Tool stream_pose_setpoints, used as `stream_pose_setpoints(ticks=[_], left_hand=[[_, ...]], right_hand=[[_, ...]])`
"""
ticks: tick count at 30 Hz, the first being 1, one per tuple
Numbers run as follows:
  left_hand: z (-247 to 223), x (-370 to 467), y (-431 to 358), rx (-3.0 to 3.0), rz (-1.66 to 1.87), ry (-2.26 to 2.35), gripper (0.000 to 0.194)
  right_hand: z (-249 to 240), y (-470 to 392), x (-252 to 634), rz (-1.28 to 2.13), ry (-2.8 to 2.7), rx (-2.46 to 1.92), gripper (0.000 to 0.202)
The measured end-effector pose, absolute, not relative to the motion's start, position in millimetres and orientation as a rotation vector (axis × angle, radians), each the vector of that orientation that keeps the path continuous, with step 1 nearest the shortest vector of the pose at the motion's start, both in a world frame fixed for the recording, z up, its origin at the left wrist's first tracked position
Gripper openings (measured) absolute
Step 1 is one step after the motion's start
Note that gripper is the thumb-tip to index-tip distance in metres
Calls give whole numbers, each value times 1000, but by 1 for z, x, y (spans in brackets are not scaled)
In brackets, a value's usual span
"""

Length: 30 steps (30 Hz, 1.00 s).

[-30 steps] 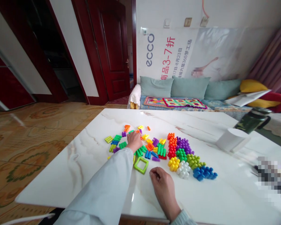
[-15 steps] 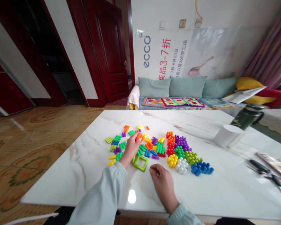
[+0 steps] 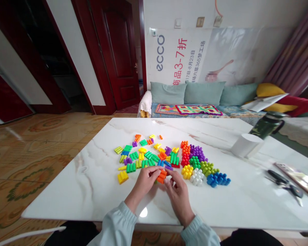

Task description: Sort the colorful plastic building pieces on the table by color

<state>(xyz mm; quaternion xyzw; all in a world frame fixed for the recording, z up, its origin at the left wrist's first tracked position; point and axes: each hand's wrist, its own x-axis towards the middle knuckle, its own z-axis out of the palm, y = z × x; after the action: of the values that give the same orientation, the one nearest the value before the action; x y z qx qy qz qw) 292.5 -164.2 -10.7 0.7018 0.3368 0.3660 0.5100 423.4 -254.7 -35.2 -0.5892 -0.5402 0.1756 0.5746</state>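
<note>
Between my two hands, just above the white table [image 3: 97, 191], is an orange ribbed block [image 3: 161, 176]. My left hand [image 3: 146, 179] pinches its left side and my right hand [image 3: 176, 189] has its fingers on the right side. The green square frame is almost wholly hidden behind them. Beyond lie scattered ribbed pieces, among them a green one [image 3: 130, 167], a yellow one [image 3: 122, 177] and a blue one [image 3: 160, 163]. Right of my right hand, knobbed pieces stand grouped by colour: yellow [image 3: 187, 172], white [image 3: 196, 177], blue [image 3: 218, 179] and purple [image 3: 199, 153].
On the table's right side are a white cylinder [image 3: 246, 145], a camouflage flask [image 3: 267, 125], keys [image 3: 284, 183] and a phone [image 3: 299, 177]. A sofa with teal cushions [image 3: 205, 93] stands behind the table. A white cable [image 3: 30, 235] runs at the lower left.
My left hand has come back toward me from the scattered pieces with the orange block. My right hand has moved up slightly and now touches it too. The hands cover the green frame.
</note>
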Motion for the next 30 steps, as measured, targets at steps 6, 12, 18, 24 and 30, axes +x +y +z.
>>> stream_pose_setpoints(ticks=[6, 12, 18, 24, 30], left_hand=[[-13, 289, -169, 1883, 974, 807, 22], [-23, 293, -183, 2156, 1197, 599, 14], [-28, 296, -183, 2224, 1289, 820, 14], [-22, 294, -185, 2261, 1190, 823, 14], [-23, 294, -184, 2267, 1132, 836, 13]], right_hand=[[-35, -257, 422, 303, -1371, -1553, 12], [-42, -256, 423, 201, -1363, -1566, 18], [-39, -259, 422, 208, -1274, -1509, 10], [-22, -268, 424, 328, -1287, -1508, 11], [16, -262, 456, 419, -1288, -1578, 20]])
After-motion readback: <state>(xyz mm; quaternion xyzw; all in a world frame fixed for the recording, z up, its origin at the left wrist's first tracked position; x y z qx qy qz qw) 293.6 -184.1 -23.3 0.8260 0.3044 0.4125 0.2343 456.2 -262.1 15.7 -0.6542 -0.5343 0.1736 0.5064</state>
